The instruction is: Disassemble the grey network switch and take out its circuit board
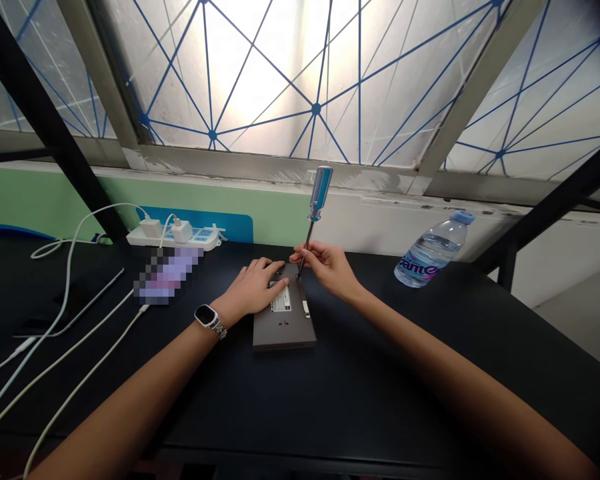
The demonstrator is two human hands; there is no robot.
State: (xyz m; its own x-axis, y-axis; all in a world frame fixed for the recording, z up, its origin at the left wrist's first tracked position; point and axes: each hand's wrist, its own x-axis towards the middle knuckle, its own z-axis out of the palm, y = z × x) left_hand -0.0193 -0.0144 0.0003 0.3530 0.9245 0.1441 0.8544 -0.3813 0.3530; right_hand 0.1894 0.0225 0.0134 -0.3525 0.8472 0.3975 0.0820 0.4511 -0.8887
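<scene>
A flat grey box-shaped device [285, 328] with a white label lies on the black table. My left hand [254, 287] rests on its left side and top, fingers spread, with a watch [210, 317] on the wrist. My right hand [327, 267] pinches the metal shaft of a screwdriver [321, 190] between thumb and fingers. The screwdriver's blue and clear handle points up, and its tip meets the device near the far right edge. Whether the tip sits in a screw cannot be made out.
A water bottle [433, 250] leans at the right on the black table [380, 393]. To the left are a white power strip [173, 235] with two plugs, a blurred-out phone [167, 277] and several white cables. Black slanted frame bars flank both sides; a window stands behind.
</scene>
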